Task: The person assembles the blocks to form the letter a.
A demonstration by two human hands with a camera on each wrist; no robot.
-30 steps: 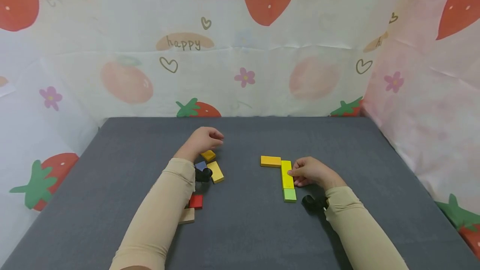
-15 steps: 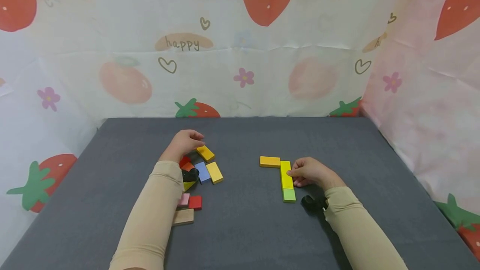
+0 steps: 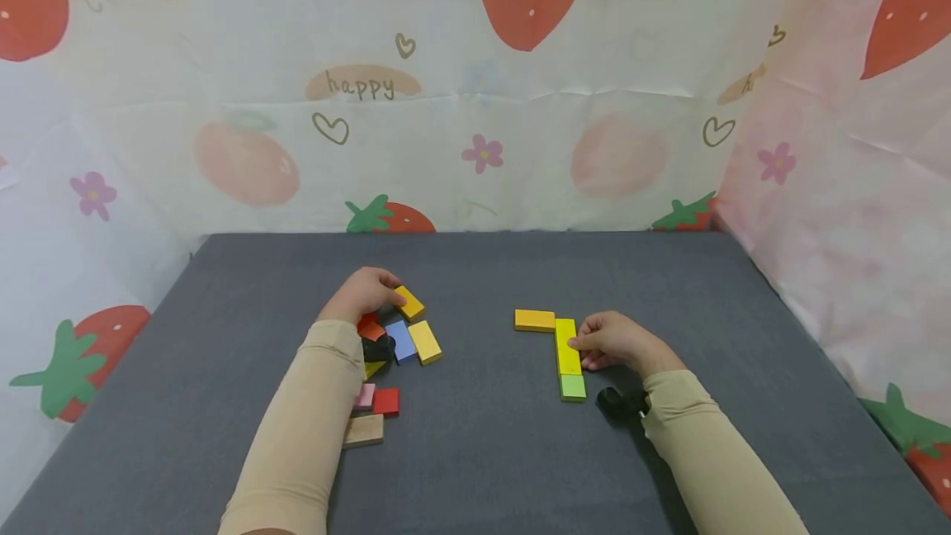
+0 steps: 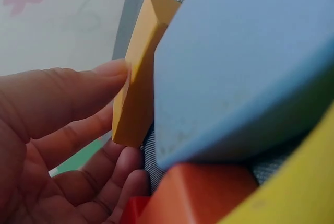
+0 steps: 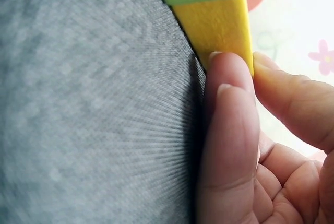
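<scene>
On the grey bench (image 3: 475,469), our left hand (image 3: 364,294) pinches an amber block (image 3: 410,304) near a blue block (image 3: 402,343); our right hand (image 3: 622,343) grips a yellow block (image 3: 565,353) touching a green block (image 3: 573,388). Pick-up seems underway, calling next for a clear lift.

An orange-yellow block (image 3: 410,304) lies slantwise, pinched by the left hand (image 3: 364,294); a long yellow block (image 3: 567,360) lies flat, pinched by the right hand (image 3: 618,340).
</scene>
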